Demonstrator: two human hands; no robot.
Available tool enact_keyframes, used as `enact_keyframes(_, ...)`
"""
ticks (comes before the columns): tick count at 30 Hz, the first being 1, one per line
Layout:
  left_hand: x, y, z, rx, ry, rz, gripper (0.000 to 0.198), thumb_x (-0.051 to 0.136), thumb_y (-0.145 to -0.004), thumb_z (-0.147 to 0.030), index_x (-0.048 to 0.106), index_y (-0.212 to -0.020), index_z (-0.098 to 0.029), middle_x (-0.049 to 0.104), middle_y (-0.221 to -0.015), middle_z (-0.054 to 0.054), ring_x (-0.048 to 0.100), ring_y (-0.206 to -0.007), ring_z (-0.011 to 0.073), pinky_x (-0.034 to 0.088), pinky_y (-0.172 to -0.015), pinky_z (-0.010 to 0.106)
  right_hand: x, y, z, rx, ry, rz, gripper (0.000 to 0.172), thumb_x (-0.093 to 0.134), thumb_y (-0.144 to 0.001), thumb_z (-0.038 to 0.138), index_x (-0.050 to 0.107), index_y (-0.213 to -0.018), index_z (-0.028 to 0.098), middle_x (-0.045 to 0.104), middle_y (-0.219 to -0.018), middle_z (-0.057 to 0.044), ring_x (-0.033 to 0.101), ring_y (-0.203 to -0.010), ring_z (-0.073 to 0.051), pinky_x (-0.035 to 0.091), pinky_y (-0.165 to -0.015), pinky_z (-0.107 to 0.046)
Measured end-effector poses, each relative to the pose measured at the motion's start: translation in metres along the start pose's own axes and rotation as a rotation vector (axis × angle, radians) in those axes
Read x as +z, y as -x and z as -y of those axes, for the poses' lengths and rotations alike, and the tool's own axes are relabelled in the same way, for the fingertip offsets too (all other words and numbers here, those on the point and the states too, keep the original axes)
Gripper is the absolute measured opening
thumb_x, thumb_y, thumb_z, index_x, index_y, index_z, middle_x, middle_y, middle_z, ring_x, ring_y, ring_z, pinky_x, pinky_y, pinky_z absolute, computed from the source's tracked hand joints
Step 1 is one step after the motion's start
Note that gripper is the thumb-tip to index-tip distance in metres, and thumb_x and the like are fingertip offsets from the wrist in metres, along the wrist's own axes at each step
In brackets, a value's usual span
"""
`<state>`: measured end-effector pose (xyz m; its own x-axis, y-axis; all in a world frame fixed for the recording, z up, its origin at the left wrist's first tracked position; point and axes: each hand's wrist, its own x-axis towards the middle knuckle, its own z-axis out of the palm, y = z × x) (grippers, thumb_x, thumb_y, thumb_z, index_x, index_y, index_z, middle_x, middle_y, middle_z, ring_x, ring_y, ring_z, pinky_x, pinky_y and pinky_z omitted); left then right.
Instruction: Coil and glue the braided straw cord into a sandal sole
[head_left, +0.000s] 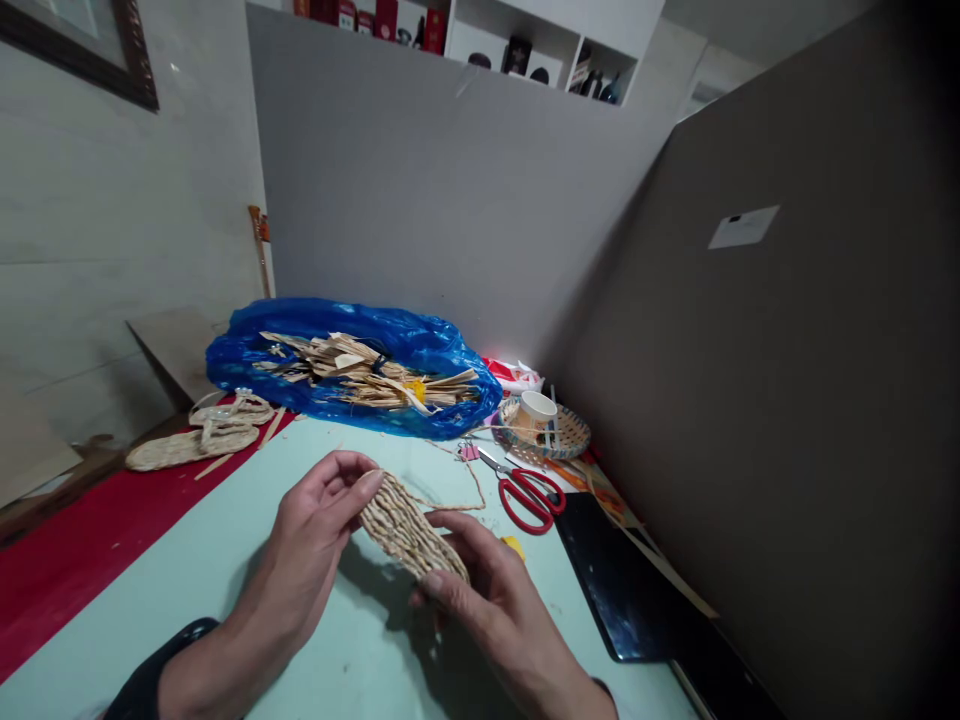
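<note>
Head view, woven straw piece (401,525): held up between both hands above the pale green table (330,665), tilted, its far-left end higher in the picture than its near-right end.
Left hand (311,540): thumb and curled fingers closed on the upper end of the piece, thumb on top, a pinch at the rim.
Right hand (491,600): fingers bent behind the lower end, thumb laid along its near edge; closed around the piece, though how tightly I cannot tell.
Straw cord (480,490): trails from near the piece over the table, loosely bent; it looks light and easy to snag, and the scissors (529,497) lie just beyond it.
Weight: probably very light, little more than packed straw.
Stiffness: the tight rows look firm yet springy, likely to flex across the middle if the ends are pressed together.
Surface: ridged and dry-looking, so bare fingertips should grip it without slipping.
Fragility: likely sturdy as a whole; single strands may fray or crack under a sharp bend or tug.
Where to hold: both ends, thumbs flat over the rows and fingers beneath, rather than by the loose cord.
</note>
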<state>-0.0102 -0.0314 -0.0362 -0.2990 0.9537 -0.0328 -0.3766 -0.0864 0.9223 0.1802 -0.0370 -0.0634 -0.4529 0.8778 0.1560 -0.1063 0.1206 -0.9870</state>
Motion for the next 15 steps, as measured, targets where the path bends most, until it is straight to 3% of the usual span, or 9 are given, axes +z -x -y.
enact_keyframes(7, -0.004, -0.011, -0.004, 0.034, -0.044, 0.043, 0.034, 0.096, -0.062, -0.042, 0.076, -0.076, -0.018, 0.073, -0.08, 0.002, 0.06, -0.081, 0.0171, 0.05, -0.072, 0.022, -0.007, -0.007, 0.002, -0.006, -0.046, -0.156, 0.041, 0.078, -0.088, 0.048, 0.071, -0.115, 0.019, 0.069, -0.087, -0.002, 0.062, -0.069, -0.014, 0.05, -0.062, -0.025)
enact_keyframes(11, -0.011, -0.018, -0.002, -0.016, -0.045, 0.115, 0.031, 0.096, -0.064, -0.038, 0.076, -0.076, -0.017, 0.073, -0.078, 0.003, 0.063, -0.079, 0.0173, 0.053, -0.076, 0.024, -0.011, -0.007, 0.004, 0.003, -0.106, -0.177, 0.041, 0.08, -0.087, 0.048, 0.073, -0.114, 0.018, 0.067, -0.077, 0.0, 0.057, -0.066, -0.014, 0.048, -0.063, -0.026)
enact_keyframes(15, -0.014, -0.02, -0.004, -0.056, -0.046, 0.185, 0.032, 0.095, -0.066, -0.04, 0.075, -0.073, -0.017, 0.07, -0.074, 0.003, 0.061, -0.073, 0.0173, 0.053, -0.068, 0.025, -0.012, -0.007, 0.003, 0.036, -0.199, -0.151, 0.043, 0.08, -0.087, 0.047, 0.071, -0.117, 0.017, 0.066, -0.078, 0.0, 0.054, -0.063, -0.012, 0.045, -0.064, -0.026)
